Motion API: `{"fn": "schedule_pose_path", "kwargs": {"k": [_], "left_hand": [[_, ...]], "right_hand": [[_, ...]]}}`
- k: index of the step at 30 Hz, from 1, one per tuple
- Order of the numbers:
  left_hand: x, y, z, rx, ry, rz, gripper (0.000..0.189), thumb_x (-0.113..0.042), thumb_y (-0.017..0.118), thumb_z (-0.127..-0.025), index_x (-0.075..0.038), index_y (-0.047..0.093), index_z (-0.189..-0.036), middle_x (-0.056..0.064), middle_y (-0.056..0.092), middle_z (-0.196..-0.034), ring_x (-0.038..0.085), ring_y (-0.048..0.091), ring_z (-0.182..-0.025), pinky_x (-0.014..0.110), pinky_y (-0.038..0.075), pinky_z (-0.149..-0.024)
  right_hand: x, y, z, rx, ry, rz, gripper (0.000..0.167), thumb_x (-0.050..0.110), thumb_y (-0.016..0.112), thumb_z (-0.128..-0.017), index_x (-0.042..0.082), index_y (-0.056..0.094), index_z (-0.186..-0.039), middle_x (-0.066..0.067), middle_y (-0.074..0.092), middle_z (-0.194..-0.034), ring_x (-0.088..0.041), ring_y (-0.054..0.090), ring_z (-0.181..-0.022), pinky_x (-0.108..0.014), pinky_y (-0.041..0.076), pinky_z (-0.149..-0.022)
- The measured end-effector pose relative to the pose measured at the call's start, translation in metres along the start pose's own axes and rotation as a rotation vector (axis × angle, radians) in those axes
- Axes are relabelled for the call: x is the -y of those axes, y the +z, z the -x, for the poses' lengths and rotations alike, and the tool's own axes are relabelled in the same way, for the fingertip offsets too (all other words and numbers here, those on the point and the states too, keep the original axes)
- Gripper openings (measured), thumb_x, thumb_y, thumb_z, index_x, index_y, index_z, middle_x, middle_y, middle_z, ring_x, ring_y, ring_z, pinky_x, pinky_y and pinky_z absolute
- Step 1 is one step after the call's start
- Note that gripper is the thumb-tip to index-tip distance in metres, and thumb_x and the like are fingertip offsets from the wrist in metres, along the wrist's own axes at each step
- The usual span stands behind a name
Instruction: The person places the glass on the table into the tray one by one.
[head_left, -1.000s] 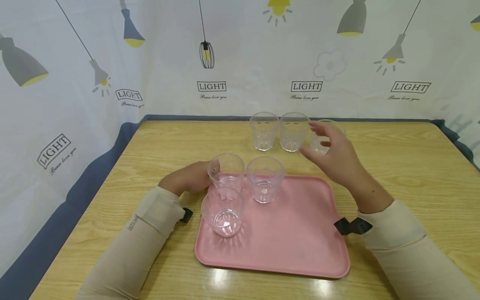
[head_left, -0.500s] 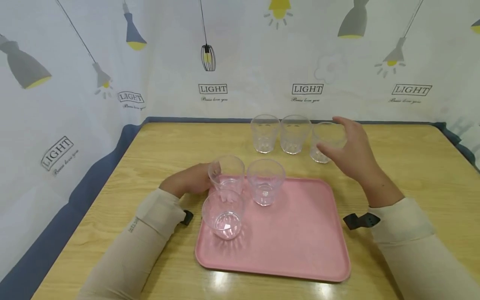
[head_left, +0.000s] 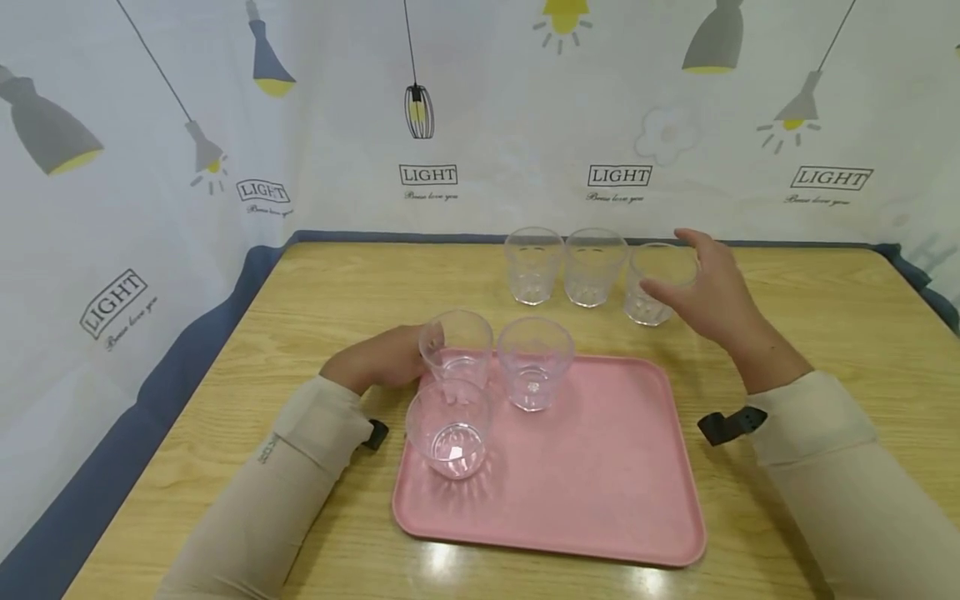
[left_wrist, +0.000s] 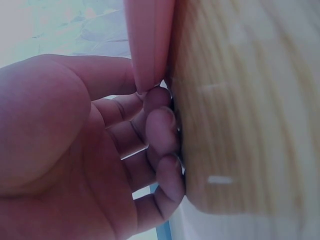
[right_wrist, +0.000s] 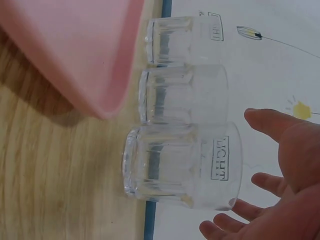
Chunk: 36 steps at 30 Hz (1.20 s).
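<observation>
My left hand (head_left: pixel 381 357) grips the pink tray (head_left: pixel 592 467) at its far left corner. In the left wrist view the thumb lies against the tray's rim (left_wrist: pixel 147 45), with the fingers curled by its lower edge at the table. Three clear plastic cups stand upright on the tray: one at the back left (head_left: pixel 456 342), one beside it (head_left: pixel 534 367) and a nearer one (head_left: pixel 450 433). My right hand (head_left: pixel 712 292) is spread at the right side of a clear cup (head_left: pixel 648 304) behind the tray. Its thumb is apart from the fingers, near the cup's rim.
Two more clear cups, one in the middle (head_left: pixel 595 271) and one at the left (head_left: pixel 532 271), stand in a row with the right cup near the wooden table's (head_left: pixel 825 325) far edge. A lamp-printed curtain (head_left: pixel 510 108) hangs behind.
My right hand has moved right, from beside the middle cup of the back row to the right side of the rightmost cup. The left hand and tray stay where they were.
</observation>
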<state>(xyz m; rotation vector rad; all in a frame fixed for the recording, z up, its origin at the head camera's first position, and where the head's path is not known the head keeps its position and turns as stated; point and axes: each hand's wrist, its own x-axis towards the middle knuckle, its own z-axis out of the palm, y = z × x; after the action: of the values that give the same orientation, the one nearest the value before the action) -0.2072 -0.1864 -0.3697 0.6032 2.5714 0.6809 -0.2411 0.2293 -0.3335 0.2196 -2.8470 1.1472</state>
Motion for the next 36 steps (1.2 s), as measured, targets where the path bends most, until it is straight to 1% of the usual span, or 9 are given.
{"fn": "schedule_pose_path", "kwargs": {"k": [5, 10, 14, 17, 22, 25, 32, 36], "left_hand": [[0.000, -0.001, 0.000, -0.006, 0.012, -0.015, 0.040, -0.024, 0.047, -0.106, -0.014, 0.048, -0.145, 0.014, 0.054, -0.147, 0.034, 0.047, -0.140, 0.052, 0.035, -0.119], [0.000, -0.001, 0.000, -0.007, 0.016, -0.002, 0.037, -0.026, 0.046, -0.107, -0.016, 0.051, -0.142, 0.012, 0.056, -0.145, 0.033, 0.048, -0.139, 0.052, 0.035, -0.119], [0.002, 0.000, -0.001, -0.012, 0.027, -0.014, 0.034, -0.026, 0.046, -0.107, -0.014, 0.054, -0.137, 0.012, 0.057, -0.143, 0.032, 0.050, -0.137, 0.051, 0.037, -0.118], [0.003, 0.001, -0.001, -0.012, 0.037, -0.029, 0.027, -0.025, 0.047, -0.106, -0.013, 0.058, -0.128, 0.012, 0.060, -0.138, 0.032, 0.052, -0.135, 0.051, 0.039, -0.116], [0.003, 0.000, -0.001, -0.009, 0.027, -0.031, 0.019, -0.024, 0.049, -0.106, -0.014, 0.060, -0.117, 0.011, 0.063, -0.131, 0.030, 0.055, -0.131, 0.050, 0.040, -0.115], [0.002, 0.000, -0.001, -0.009, 0.026, -0.036, 0.021, -0.025, 0.047, -0.107, -0.014, 0.060, -0.118, 0.012, 0.063, -0.133, 0.031, 0.054, -0.132, 0.050, 0.040, -0.116], [0.003, 0.000, 0.000, -0.015, 0.029, -0.024, 0.033, -0.027, 0.045, -0.107, -0.014, 0.055, -0.136, 0.013, 0.058, -0.142, 0.033, 0.050, -0.137, 0.051, 0.037, -0.118], [0.003, 0.000, 0.000, -0.014, 0.025, -0.024, 0.033, -0.027, 0.044, -0.108, -0.014, 0.055, -0.135, 0.013, 0.059, -0.141, 0.033, 0.050, -0.137, 0.051, 0.037, -0.118]], "right_hand": [[-0.006, 0.003, -0.007, 0.043, 0.044, 0.004, 0.100, 0.040, 0.071, -0.092, 0.003, 0.007, -0.160, -0.028, 0.010, -0.164, -0.048, 0.012, -0.151, -0.068, 0.020, -0.119], [-0.009, 0.006, -0.009, 0.064, 0.069, -0.001, 0.105, 0.042, 0.071, -0.092, 0.004, 0.000, -0.160, -0.027, 0.007, -0.165, -0.049, 0.012, -0.151, -0.068, 0.020, -0.118], [-0.011, 0.007, -0.009, 0.091, 0.081, -0.020, 0.106, 0.044, 0.069, -0.092, 0.007, -0.004, -0.160, -0.026, 0.007, -0.165, -0.051, 0.017, -0.149, -0.070, 0.026, -0.115], [-0.012, 0.007, -0.009, 0.107, 0.087, -0.038, 0.106, 0.045, 0.068, -0.093, 0.010, -0.006, -0.161, -0.026, 0.009, -0.165, -0.052, 0.022, -0.147, -0.070, 0.032, -0.111], [-0.013, 0.009, -0.010, 0.099, 0.082, -0.052, 0.106, 0.044, 0.068, -0.093, 0.012, -0.006, -0.161, -0.026, 0.011, -0.165, -0.052, 0.027, -0.145, -0.069, 0.037, -0.108], [-0.012, 0.009, -0.010, 0.093, 0.082, -0.055, 0.106, 0.045, 0.069, -0.092, 0.013, -0.005, -0.161, -0.025, 0.012, -0.165, -0.051, 0.029, -0.144, -0.068, 0.038, -0.108], [-0.010, 0.009, -0.008, 0.095, 0.087, -0.051, 0.105, 0.046, 0.068, -0.092, 0.010, -0.003, -0.161, -0.024, 0.012, -0.165, -0.049, 0.030, -0.145, -0.066, 0.040, -0.107], [-0.009, 0.009, -0.007, 0.096, 0.086, -0.060, 0.105, 0.048, 0.068, -0.092, 0.007, 0.000, -0.161, -0.024, 0.013, -0.165, -0.048, 0.029, -0.146, -0.065, 0.042, -0.106]]}}
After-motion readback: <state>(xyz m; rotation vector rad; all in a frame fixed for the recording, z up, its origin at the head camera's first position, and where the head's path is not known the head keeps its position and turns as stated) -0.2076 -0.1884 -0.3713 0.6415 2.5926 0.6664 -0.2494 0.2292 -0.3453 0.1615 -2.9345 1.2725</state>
